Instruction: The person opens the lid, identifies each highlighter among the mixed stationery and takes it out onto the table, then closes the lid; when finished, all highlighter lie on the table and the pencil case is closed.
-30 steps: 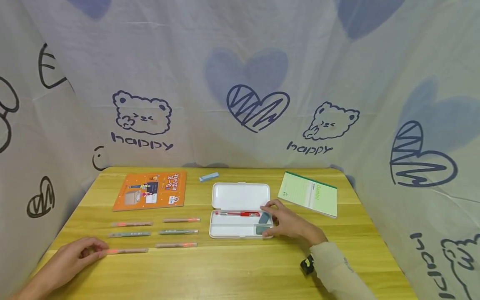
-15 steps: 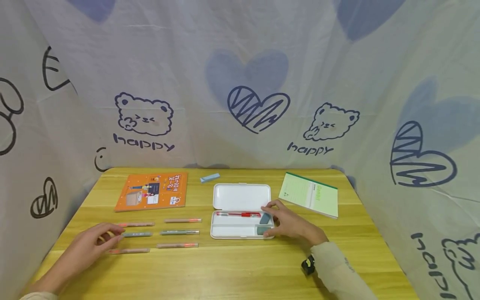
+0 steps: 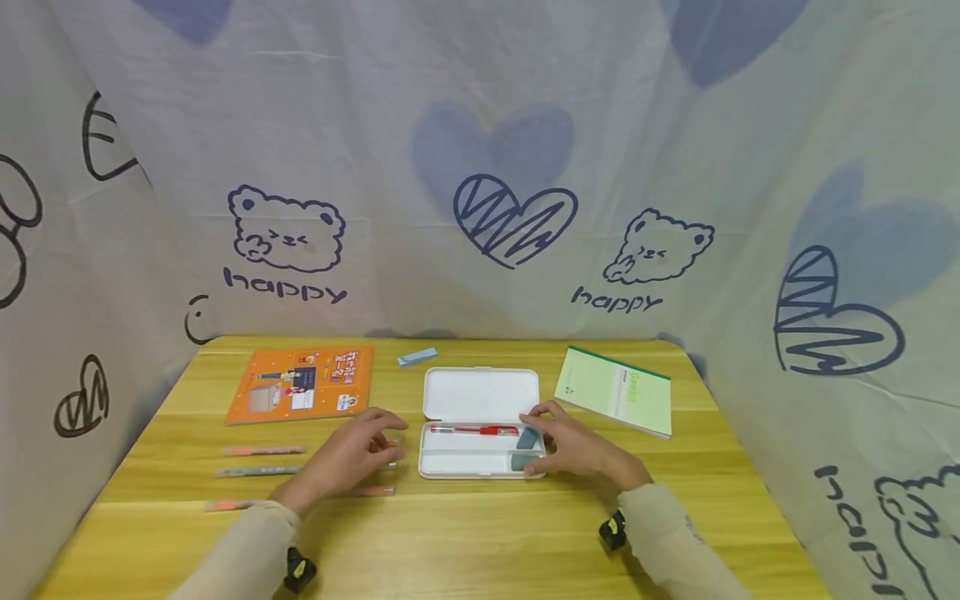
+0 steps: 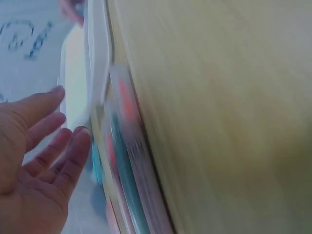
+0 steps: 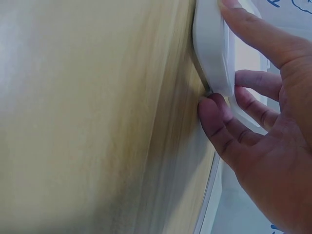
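A white pencil case (image 3: pixel 457 462) lies with its lid (image 3: pixel 480 393) up, a red pen (image 3: pixel 487 430) in its back compartment. Two grey-blue pieces, perhaps erasers (image 3: pixel 527 437), sit at its right end. My right hand (image 3: pixel 588 450) grips that end, the thumb (image 5: pixel 258 36) on one side and fingers on the other. My left hand (image 3: pixel 347 458) hovers left of the case, fingers loosely spread and holding nothing. Under it, the right-hand column of pens (image 3: pixel 378 492) is partly hidden. Left of it lie a pinkish pen (image 3: pixel 262 451), a green pen (image 3: pixel 255 472) and another pinkish pen (image 3: pixel 228 505).
An orange booklet (image 3: pixel 300 383) lies at the back left. A light blue stick-like item (image 3: pixel 417 357) is behind the case, and a green notepad (image 3: pixel 615 390) to its right. Printed cloth (image 3: pixel 390 167) hangs around the wooden table (image 3: pixel 465 542).
My left hand has moved right from the left ends of the left-hand pens, across the pens towards the case. My right hand stays on the case.
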Motion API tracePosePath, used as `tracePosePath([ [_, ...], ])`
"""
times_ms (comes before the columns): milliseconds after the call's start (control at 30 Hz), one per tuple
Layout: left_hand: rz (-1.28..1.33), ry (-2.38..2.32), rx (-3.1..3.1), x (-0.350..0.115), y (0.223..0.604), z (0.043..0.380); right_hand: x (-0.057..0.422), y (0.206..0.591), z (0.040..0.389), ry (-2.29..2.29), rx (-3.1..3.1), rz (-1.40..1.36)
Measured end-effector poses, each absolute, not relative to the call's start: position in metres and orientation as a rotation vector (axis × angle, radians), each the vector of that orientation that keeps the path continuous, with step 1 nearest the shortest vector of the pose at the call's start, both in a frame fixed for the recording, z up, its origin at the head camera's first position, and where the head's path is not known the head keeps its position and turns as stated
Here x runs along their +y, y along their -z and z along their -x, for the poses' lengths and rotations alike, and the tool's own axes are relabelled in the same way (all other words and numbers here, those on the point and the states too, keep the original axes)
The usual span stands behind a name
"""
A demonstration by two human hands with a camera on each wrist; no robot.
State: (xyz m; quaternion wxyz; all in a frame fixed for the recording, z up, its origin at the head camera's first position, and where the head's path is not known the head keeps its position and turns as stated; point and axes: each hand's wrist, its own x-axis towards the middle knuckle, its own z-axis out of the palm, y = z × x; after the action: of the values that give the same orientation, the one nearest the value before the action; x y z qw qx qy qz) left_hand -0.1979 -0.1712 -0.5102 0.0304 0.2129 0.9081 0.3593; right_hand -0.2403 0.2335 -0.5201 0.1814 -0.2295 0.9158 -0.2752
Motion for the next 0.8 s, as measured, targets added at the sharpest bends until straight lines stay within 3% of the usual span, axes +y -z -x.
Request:
tracePosePath([
  [400,-0.71,-1.029,2.72,-0.129,0.52,0.204,0.23,0.526,0.235,0.851,2.698,0.598],
  [800,-0.352,-1.276,2.728,-0.111,0.52,0.204,0.217,0.528,0.224,1.609,2.475,0.056],
])
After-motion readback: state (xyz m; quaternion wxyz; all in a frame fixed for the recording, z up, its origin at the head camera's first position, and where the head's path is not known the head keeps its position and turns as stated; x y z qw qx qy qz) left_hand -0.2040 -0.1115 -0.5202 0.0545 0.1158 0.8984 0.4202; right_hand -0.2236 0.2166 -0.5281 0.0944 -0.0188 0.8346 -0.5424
